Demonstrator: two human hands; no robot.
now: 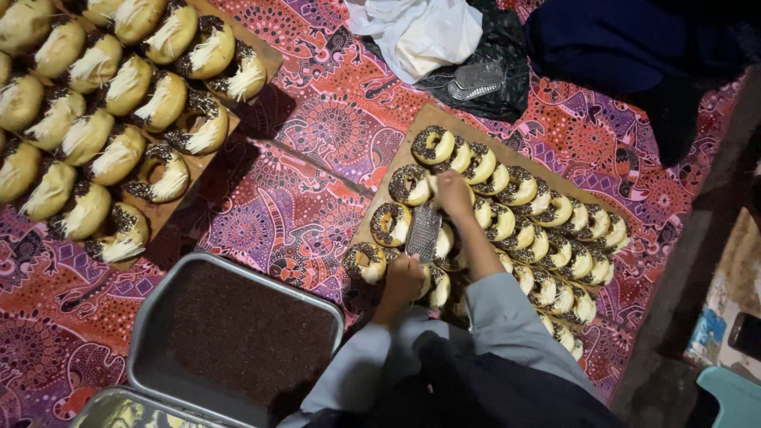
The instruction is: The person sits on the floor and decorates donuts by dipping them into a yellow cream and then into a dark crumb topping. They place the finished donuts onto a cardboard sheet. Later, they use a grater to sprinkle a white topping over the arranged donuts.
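A: Grip first. What do the hands have?

B: I see the left hand (pixel 403 279) closed on the lower end of a small metal grater (pixel 423 232), fingers wrapped, knuckles up. The grater stands tilted, nearly upright, over the doughnuts. The right hand (pixel 452 192) is bunched at the grater's top edge, fingertips pinched together on something pale. I can't tell what it is, too small and blurred.

A: Arm pose?

B: Both forearms come up from the bottom of the frame in grey-blue sleeves (pixel 507 317). The right forearm is stretched long and straight, bare from the cuff to the wrist. The left is bent short, hand close to the body.

A: Where's the grater relative to the food?

B: Over the left columns of the near wooden board (pixel 444 115), between a chocolate-sprinkled ring (pixel 391 223) on its left and pale-topped doughnuts on its right. I can't tell whether it touches them. The board holds rows of doughnuts running diagonally away to the right.

A: Further out?

B: A metal tray of dark sprinkles (pixel 246 333) lies left of the left arm, near it. A second board (pixel 261 55), top left, is packed with doughnuts topped with white shreds. All of it rests on a red and purple patterned cloth (pixel 317 143). Top centre, a second grater (pixel 476 79) lies on a black bag beside a white cloth (pixel 420 32).
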